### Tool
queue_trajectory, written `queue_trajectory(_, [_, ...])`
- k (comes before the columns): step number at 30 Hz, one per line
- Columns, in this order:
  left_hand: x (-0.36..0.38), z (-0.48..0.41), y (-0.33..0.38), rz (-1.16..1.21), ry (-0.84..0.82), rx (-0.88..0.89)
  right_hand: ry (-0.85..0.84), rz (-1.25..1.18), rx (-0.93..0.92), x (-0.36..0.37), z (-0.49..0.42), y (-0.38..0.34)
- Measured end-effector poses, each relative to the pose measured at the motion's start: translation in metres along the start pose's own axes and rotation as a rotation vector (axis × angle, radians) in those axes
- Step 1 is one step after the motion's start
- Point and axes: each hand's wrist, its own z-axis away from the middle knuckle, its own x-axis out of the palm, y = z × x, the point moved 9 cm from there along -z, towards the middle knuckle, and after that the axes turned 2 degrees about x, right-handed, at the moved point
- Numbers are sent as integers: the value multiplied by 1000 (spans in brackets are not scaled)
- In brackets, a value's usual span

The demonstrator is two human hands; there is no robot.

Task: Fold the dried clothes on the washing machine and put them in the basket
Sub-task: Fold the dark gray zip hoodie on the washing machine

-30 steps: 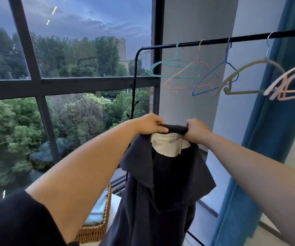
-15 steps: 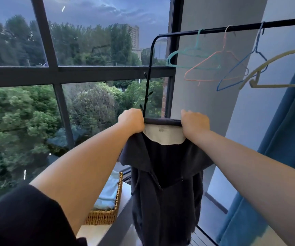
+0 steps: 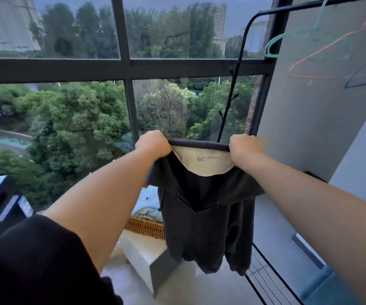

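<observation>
Gripping the upper edge of the dark jacket (image 3: 206, 227), the left hand (image 3: 153, 144) and the right hand (image 3: 244, 148) are each curled into a fist around the fabric, and the edge is drawn taut between them. A cream lining (image 3: 201, 164) shows just below that edge. The jacket hangs free in the air at arm's length and touches nothing; its hem is above the right edge of the white top surface (image 3: 138, 254). The wicker basket (image 3: 144, 226) stands toward the far edge of that surface, partly hidden behind the jacket, with a light blue cloth (image 3: 149, 205) lying in it. The near part of the surface, in front of the basket, is bare. Right of the hem, the lower bars of the black clothes rack (image 3: 234, 95) run close by; its upright rises between the hands. A teal hanger (image 3: 274, 46), an orange hanger (image 3: 309, 67) and a blue hanger (image 3: 362, 78) hang at upper right before the grey wall (image 3: 309, 117). The window frame (image 3: 124, 67) spans the far side, with trees beyond. A blue curtain (image 3: 322, 287) occupies the lower right corner.
</observation>
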Motion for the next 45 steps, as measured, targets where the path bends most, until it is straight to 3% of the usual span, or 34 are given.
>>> queue_trajectory(4, [-8, 27, -50, 122, -1, -186, -15, -133, -11, 1, 1, -22])
queue_trajectory(8, [-4, 52, -99, 417, -3, -419, -140, -402, 87, 14, 1, -39])
queue_trajectory(13, [-13, 97, -164, 626, 113, -652, -214, -475, -58, 18, 12, -106])
queue_trajectory(20, [-59, 140, -244, 293, 184, -690, -37, -326, -358, -5, 49, -202])
queue_trajectory(24, [-93, 176, -308, 7, 76, -671, -125, -348, -436, -12, 78, -275])
queue_trajectory(27, [-105, 204, -371, 116, 30, -757, -225, -390, -481, -16, 107, -331])
queue_trajectory(34, [-142, 271, -511, 676, 398, -1012, -405, -533, -562, -49, 177, -489])
queue_trajectory(38, [-192, 301, -581, 669, 628, -1025, -506, -572, -651, -64, 216, -569])
queue_trajectory(43, [-249, 335, -663, 550, 930, -1146, -913, -802, -684, -80, 274, -672])
queue_trajectory(45, [-268, 332, -684, 515, 1017, -1158, -943, -845, -666, -84, 274, -706])
